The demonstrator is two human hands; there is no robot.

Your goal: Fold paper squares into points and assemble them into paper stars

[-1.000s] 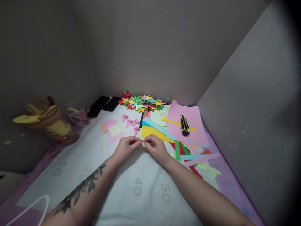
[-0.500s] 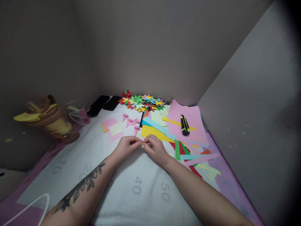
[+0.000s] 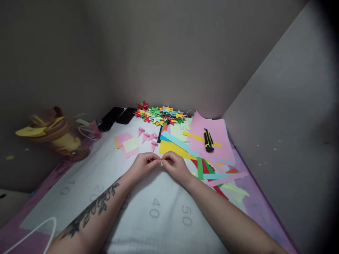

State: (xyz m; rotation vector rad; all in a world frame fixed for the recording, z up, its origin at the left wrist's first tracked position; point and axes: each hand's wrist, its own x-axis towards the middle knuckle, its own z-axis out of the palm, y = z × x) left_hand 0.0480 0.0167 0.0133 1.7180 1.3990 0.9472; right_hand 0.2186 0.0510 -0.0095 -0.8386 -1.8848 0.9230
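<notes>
At the far left, a white cord [image 3: 54,225] is curving over the table's near corner, and a yellow-and-brown figure [image 3: 66,139] is standing blurred by the wall. A clear container [image 3: 92,129] is sitting just beside it, its contents too blurred to tell, and two black flat objects [image 3: 112,117] are lying near the wall. Pink and pale-yellow paper squares [image 3: 130,145] are overlapping on a white sheet [image 3: 92,160] printed with numbers. The left hand [image 3: 144,165] is pinching a small pale paper piece [image 3: 161,163] between thumb and fingertips, and beyond it pink folded pieces [image 3: 145,137] are lying loosely grouped. The paper piece is staying mostly hidden between both hands, above the sheet, while paper stars [image 3: 159,114] are forming a heap by the wall. The right hand [image 3: 176,165] is gripping the same piece just as narrowly, near a yellow sheet [image 3: 166,147]. Farther right, coloured strips [image 3: 200,169] are crossing one another, and a cutter [image 3: 208,141] is resting on pink paper [image 3: 222,137].
</notes>
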